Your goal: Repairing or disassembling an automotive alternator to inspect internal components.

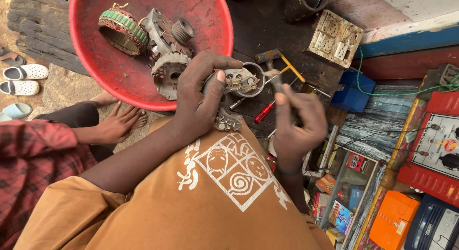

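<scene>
My left hand [198,94] grips a grey metal alternator end part [241,81] with a round opening, held above my lap. My right hand [296,123] is closed around a dark tool handle [278,82] whose tip points at that part. A second small metal piece [228,121] rests just under my left hand on my orange shirt [215,197].
A red basin [110,70] holds a copper stator ring [123,30], a pulley housing [169,35] and a grey cover [167,70]. A hammer [275,59] and a red-handled screwdriver [264,112] lie on the dark wood bench. Another person's hand [117,125] rests at the left.
</scene>
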